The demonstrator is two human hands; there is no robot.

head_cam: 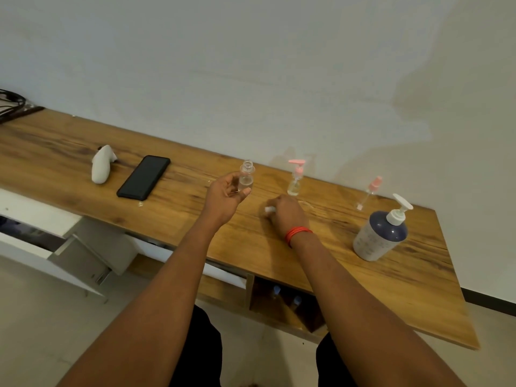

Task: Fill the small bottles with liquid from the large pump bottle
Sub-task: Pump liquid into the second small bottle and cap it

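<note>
My left hand [224, 195] holds a small clear bottle [246, 175] upright above the wooden table [173, 216]; its neck is uncapped and a little liquid sits at the bottom. My right hand [287, 212] rests on the table, fingers closed around a small white cap-like piece [269, 209]. A second small bottle with a pink pump top [296, 178] stands behind my right hand, partly filled. A third slim bottle with a pink cap [368, 192] stands farther right. The large dark-blue pump bottle with a white pump [381, 233] stands at the right.
A black phone [143, 177] lies flat on the table's left part, with a white object [102, 167] beside it. A white drawer [69, 255] hangs open below the table at the left. The wall runs along the table's far edge.
</note>
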